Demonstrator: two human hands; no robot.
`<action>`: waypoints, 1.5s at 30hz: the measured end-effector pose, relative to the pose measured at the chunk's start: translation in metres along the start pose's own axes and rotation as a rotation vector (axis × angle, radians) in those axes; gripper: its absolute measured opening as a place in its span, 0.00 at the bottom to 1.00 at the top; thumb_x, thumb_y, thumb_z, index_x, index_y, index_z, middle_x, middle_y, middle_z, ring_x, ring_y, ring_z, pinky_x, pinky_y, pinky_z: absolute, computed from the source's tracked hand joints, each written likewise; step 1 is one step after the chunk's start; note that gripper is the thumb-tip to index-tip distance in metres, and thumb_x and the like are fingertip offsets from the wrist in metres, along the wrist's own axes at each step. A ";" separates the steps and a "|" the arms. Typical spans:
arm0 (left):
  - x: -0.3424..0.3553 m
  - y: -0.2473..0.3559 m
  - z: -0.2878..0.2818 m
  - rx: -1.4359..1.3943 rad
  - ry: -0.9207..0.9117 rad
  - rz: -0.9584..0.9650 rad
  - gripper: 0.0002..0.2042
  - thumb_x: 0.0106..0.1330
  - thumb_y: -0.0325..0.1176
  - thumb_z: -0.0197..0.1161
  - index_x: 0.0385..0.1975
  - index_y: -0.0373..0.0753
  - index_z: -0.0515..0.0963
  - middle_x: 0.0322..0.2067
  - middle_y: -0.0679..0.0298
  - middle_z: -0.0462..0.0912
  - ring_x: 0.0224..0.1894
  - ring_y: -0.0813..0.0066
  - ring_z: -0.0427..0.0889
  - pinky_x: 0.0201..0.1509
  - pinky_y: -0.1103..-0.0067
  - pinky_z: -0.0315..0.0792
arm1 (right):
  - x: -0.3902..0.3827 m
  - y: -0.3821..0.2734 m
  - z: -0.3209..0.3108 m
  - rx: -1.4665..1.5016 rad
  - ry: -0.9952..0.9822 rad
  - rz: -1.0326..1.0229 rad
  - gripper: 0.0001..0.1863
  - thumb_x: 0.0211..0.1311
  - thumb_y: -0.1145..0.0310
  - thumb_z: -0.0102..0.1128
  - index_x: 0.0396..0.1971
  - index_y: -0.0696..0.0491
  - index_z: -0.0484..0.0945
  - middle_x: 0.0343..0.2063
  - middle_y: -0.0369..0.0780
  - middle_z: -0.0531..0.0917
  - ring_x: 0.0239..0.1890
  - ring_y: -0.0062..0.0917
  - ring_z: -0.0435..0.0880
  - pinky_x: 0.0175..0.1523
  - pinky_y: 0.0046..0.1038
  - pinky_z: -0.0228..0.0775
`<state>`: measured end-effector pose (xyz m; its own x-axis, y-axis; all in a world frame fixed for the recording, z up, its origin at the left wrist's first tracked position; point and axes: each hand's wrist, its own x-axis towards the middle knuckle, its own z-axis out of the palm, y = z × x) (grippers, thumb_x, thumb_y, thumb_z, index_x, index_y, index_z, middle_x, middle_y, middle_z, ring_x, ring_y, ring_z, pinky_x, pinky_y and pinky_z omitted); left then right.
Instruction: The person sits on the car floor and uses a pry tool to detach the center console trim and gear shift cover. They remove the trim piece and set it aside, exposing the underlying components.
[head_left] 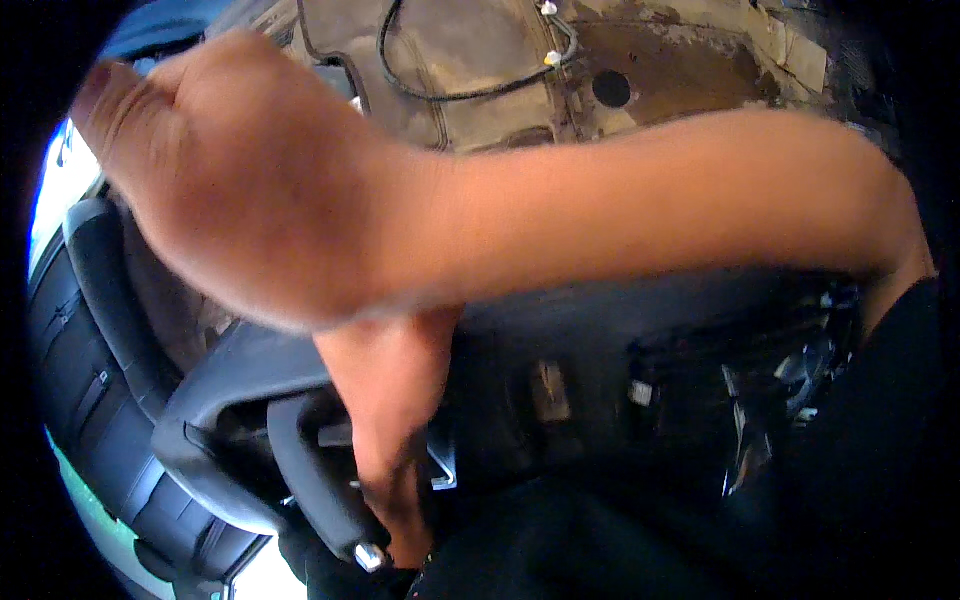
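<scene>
Inside a vehicle cabin, my right forearm stretches across the view from the right, its elbow bent near the right edge. At the upper left, my right hand [240, 180] is closed, with a curled finger or thumb showing at its far left side; it is blurred by motion. What it holds, if anything, is hidden. My left hand [390, 365] rises from the lower middle and passes behind the right wrist, so its fingers are out of sight. Close beside the left forearm are a black lever [315, 485] with a shiny silver end button and a curved dark trim piece [215, 405].
A black cable [455, 97] with white connectors loops over the worn tan floor lining [480, 45], beside a round dark hole [612, 89]. Dark stitched seat upholstery [80, 340] lines the left. A black panel [590, 340] with a small recess lies below my right forearm.
</scene>
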<state>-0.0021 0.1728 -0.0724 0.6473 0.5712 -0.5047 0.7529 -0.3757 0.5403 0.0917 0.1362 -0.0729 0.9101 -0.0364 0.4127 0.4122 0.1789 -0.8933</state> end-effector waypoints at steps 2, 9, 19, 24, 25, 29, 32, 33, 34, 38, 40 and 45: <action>-0.018 0.018 0.000 0.040 0.120 -0.080 0.18 0.62 0.35 0.64 0.48 0.33 0.77 0.45 0.52 0.79 0.48 0.69 0.76 0.52 0.76 0.70 | -0.003 -0.018 0.012 -0.145 0.064 -0.318 0.21 0.69 0.60 0.46 0.21 0.56 0.78 0.21 0.50 0.79 0.26 0.50 0.81 0.38 0.52 0.71; 0.022 -0.023 -0.026 -0.283 -0.483 0.427 0.14 0.62 0.32 0.58 0.44 0.31 0.75 0.40 0.59 0.77 0.37 0.73 0.73 0.40 0.78 0.66 | 0.004 -0.031 -0.001 0.281 -0.162 0.126 0.31 0.73 0.46 0.39 0.14 0.51 0.69 0.12 0.41 0.70 0.16 0.33 0.71 0.27 0.38 0.62; 0.025 0.007 0.002 -0.468 -0.676 -0.002 0.13 0.42 0.15 0.55 0.29 0.38 0.73 0.23 0.74 0.68 0.18 0.85 0.60 0.20 0.84 0.51 | 0.003 0.042 -0.023 0.584 0.168 1.065 0.26 0.75 0.41 0.37 0.26 0.48 0.63 0.14 0.29 0.59 0.12 0.15 0.53 0.17 0.23 0.46; 0.032 0.005 0.002 -0.403 -0.717 -0.080 0.12 0.47 0.17 0.56 0.31 0.39 0.69 0.22 0.71 0.68 0.19 0.83 0.62 0.20 0.83 0.55 | -0.008 0.068 -0.013 0.502 0.214 1.225 0.22 0.77 0.47 0.36 0.29 0.49 0.64 0.16 0.30 0.60 0.12 0.14 0.52 0.16 0.21 0.46; 0.036 0.003 0.003 -0.407 -0.736 -0.103 0.11 0.48 0.17 0.56 0.31 0.39 0.69 0.22 0.71 0.68 0.19 0.83 0.62 0.20 0.83 0.55 | -0.012 0.077 -0.014 0.483 0.225 1.255 0.22 0.77 0.47 0.36 0.29 0.49 0.64 0.17 0.30 0.60 0.12 0.14 0.52 0.16 0.21 0.46; 0.054 -0.013 0.006 -0.397 -0.787 -0.218 0.09 0.53 0.19 0.58 0.32 0.38 0.71 0.23 0.69 0.71 0.19 0.84 0.61 0.20 0.83 0.55 | -0.031 0.106 -0.010 0.336 0.253 1.409 0.22 0.77 0.51 0.34 0.27 0.51 0.65 0.15 0.33 0.62 0.11 0.17 0.54 0.15 0.25 0.46; 0.042 -0.002 0.003 -0.358 -0.777 -0.254 0.06 0.58 0.23 0.62 0.34 0.35 0.75 0.25 0.66 0.75 0.22 0.82 0.69 0.22 0.84 0.60 | -0.064 0.149 -0.012 0.245 0.278 1.556 0.25 0.76 0.54 0.34 0.19 0.52 0.64 0.12 0.36 0.62 0.09 0.23 0.55 0.14 0.32 0.44; 0.035 0.000 -0.001 -0.329 -0.775 -0.273 0.06 0.58 0.24 0.63 0.35 0.35 0.76 0.25 0.65 0.76 0.23 0.80 0.72 0.22 0.84 0.61 | -0.077 0.144 -0.021 0.072 0.040 1.675 0.24 0.65 0.58 0.40 0.16 0.57 0.74 0.12 0.45 0.74 0.16 0.33 0.73 0.23 0.40 0.62; 0.027 -0.002 0.001 -0.456 -0.669 -0.245 0.08 0.62 0.30 0.62 0.34 0.31 0.78 0.25 0.63 0.79 0.28 0.72 0.79 0.29 0.79 0.71 | -0.077 0.150 -0.016 0.129 -0.109 1.568 0.25 0.65 0.58 0.39 0.13 0.56 0.73 0.13 0.44 0.75 0.16 0.34 0.72 0.23 0.42 0.62; 0.027 -0.015 -0.011 0.329 -0.281 0.443 0.17 0.70 0.38 0.55 0.39 0.26 0.78 0.31 0.49 0.84 0.34 0.57 0.83 0.45 0.65 0.73 | -0.048 0.126 -0.013 0.579 0.183 1.571 0.20 0.72 0.57 0.34 0.25 0.54 0.68 0.13 0.36 0.65 0.11 0.24 0.60 0.16 0.29 0.52; 0.029 -0.013 -0.025 0.373 -0.221 0.707 0.14 0.71 0.37 0.53 0.40 0.29 0.77 0.36 0.46 0.82 0.39 0.47 0.80 0.46 0.60 0.71 | -0.026 0.090 -0.022 0.633 0.318 1.569 0.21 0.77 0.49 0.36 0.29 0.48 0.62 0.16 0.28 0.57 0.13 0.14 0.49 0.14 0.20 0.41; 0.013 -0.001 -0.034 0.243 -0.205 0.768 0.12 0.73 0.35 0.51 0.38 0.35 0.78 0.28 0.47 0.82 0.35 0.43 0.80 0.38 0.56 0.70 | 0.024 0.063 -0.052 0.450 0.273 1.070 0.22 0.76 0.46 0.37 0.31 0.49 0.64 0.16 0.28 0.57 0.13 0.14 0.50 0.16 0.19 0.44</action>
<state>0.0015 0.2056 -0.0564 0.9826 -0.0437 -0.1805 0.0826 -0.7675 0.6356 0.1415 0.0955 -0.1287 0.7841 0.1428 -0.6040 -0.5631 0.5728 -0.5956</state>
